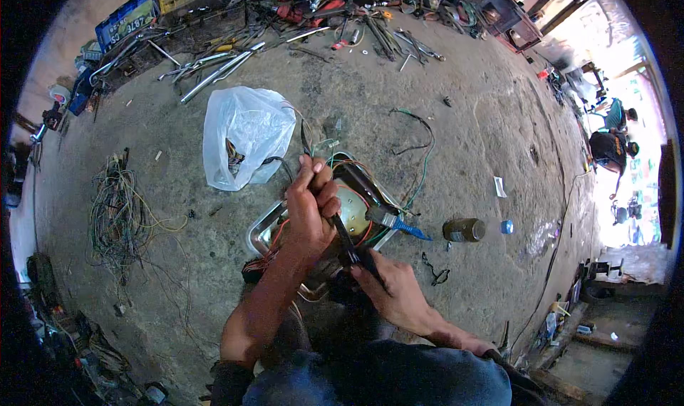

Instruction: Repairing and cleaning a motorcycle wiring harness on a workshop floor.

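Note:
My left hand (311, 206) is closed around a dark sleeved wire bundle (308, 139) with thin loose wires at its upper end. Lower and to the right, my right hand (385, 292) grips the bundle's black lower length, which runs diagonally between both hands. Beneath them lies a steel tray (255, 236) holding a pale round metal part (353, 214) and orange wire. A blue-handled brush (405, 228) rests across the tray's right side. A translucent plastic bag (246, 132) with dark items inside sits beyond my left hand.
A tangle of wires (121, 221) lies left; a jar (463, 230), a blue cap (506, 226) and green wire (427, 149) lie right. Scattered tools (221, 68) and crates (125, 18) line the far edge. Two people (609, 149) are in the bright doorway at the right.

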{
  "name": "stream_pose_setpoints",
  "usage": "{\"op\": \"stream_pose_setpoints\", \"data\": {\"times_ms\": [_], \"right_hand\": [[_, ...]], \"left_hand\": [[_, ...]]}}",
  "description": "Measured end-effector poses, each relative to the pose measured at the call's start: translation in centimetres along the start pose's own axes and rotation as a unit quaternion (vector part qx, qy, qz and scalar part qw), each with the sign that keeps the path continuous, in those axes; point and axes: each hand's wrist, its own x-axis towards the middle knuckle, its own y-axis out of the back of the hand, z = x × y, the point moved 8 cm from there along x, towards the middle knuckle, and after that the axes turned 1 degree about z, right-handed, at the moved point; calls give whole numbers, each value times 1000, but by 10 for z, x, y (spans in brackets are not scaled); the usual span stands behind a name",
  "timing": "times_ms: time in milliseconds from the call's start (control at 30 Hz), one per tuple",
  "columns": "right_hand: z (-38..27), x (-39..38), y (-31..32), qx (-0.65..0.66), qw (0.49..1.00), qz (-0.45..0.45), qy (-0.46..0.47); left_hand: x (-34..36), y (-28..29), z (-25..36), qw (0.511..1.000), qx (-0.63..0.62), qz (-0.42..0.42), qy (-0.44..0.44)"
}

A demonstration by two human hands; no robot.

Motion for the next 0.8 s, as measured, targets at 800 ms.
{"op": "stream_pose_setpoints", "data": {"times_ms": [800], "right_hand": [[43, 12, 37, 395, 902, 129, -117]], "left_hand": [[-37, -24, 22, 939, -313, -142, 14]]}}
